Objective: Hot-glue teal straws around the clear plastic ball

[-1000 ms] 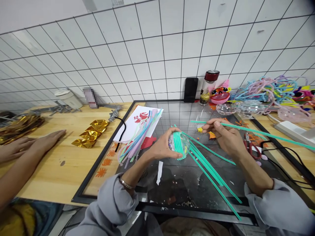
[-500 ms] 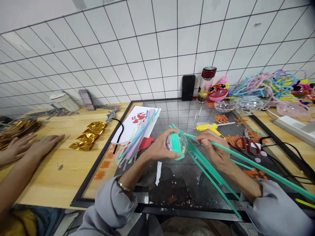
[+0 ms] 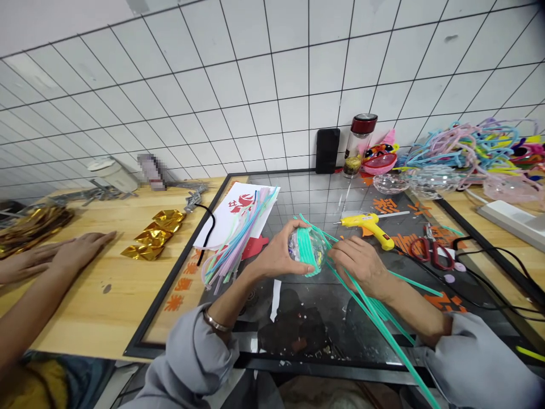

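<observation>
My left hand (image 3: 279, 254) is wrapped round a clear plastic ball (image 3: 307, 248) banded with turquoise strips, held just above the dark glass mat (image 3: 315, 318). My right hand (image 3: 360, 262) is closed on a long turquoise stick (image 3: 383, 332) and presses against the ball's right side. More turquoise sticks trail from the ball down and to the right, toward my right sleeve.
A yellow glue gun (image 3: 370, 222) and red scissors (image 3: 432, 251) lie right of my hands. Pastel sticks (image 3: 236, 244) rest on white paper to the left. Gold foil pieces (image 3: 155, 230) sit on the wooden table. Another person's hands (image 3: 55, 255) lie flat at far left. A bottle (image 3: 357, 145) and phone (image 3: 327, 150) stand by the wall.
My right hand has moved left and down with its turquoise stick until it meets the ball; the stick now points down-right. The glue gun it covered is uncovered.
</observation>
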Action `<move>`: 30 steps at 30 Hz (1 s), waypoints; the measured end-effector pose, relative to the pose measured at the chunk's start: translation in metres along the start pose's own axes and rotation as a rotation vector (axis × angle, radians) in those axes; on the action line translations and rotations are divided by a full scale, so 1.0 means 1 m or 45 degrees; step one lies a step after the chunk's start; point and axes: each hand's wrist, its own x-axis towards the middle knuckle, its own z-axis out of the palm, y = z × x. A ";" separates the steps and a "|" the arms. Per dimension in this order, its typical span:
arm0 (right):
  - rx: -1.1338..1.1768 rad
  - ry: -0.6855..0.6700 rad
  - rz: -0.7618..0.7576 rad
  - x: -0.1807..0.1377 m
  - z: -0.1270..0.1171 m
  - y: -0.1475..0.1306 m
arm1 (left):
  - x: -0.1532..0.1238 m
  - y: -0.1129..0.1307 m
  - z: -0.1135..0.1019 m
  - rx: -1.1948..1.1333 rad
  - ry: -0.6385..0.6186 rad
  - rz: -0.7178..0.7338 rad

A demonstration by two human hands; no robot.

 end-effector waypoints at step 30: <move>-0.416 -0.238 1.531 -0.017 -0.002 0.062 | 0.000 0.006 -0.001 0.038 -0.005 -0.014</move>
